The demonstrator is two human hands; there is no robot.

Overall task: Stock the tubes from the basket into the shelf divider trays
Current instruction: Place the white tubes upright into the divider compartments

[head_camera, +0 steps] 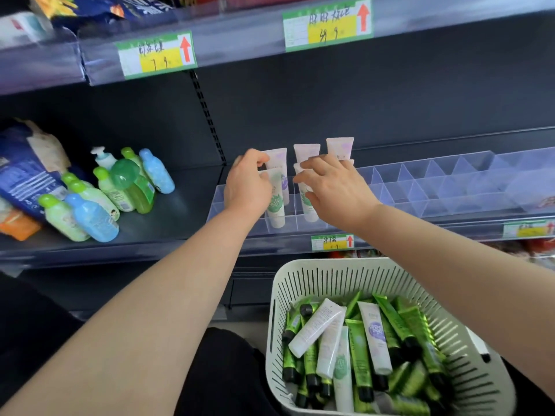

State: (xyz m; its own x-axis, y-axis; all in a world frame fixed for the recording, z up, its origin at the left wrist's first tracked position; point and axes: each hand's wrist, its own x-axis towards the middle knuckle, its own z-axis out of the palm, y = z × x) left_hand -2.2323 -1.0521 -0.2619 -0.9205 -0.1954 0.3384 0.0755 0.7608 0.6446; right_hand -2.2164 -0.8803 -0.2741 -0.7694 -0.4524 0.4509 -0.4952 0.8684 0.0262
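1. At the far left of the shelf [168, 223], a cluster of green and blue bottles [99, 199] is seen lying and leaning — well apart from the work.
2. The left hand [247, 183] is closed around a white tube with a green label [276, 207], held upright with its cap down inside a front cell of the clear divider tray [420, 190].
3. Just to the right, the right hand [333, 187] is spread loosely over a second green-label tube [309, 205]; its fingers touch the tube, but whether a grip is kept cannot be told.
4. Behind the hands, three pale tubes [306, 153] stand upright in the rear cells.
5. The cells further right are seen unfilled.
6. The remaining tubes lie jumbled in the basket [300, 283] below and right, long axes mostly pointing toward the shelf — the right hand is judged the nearer for the next pick.
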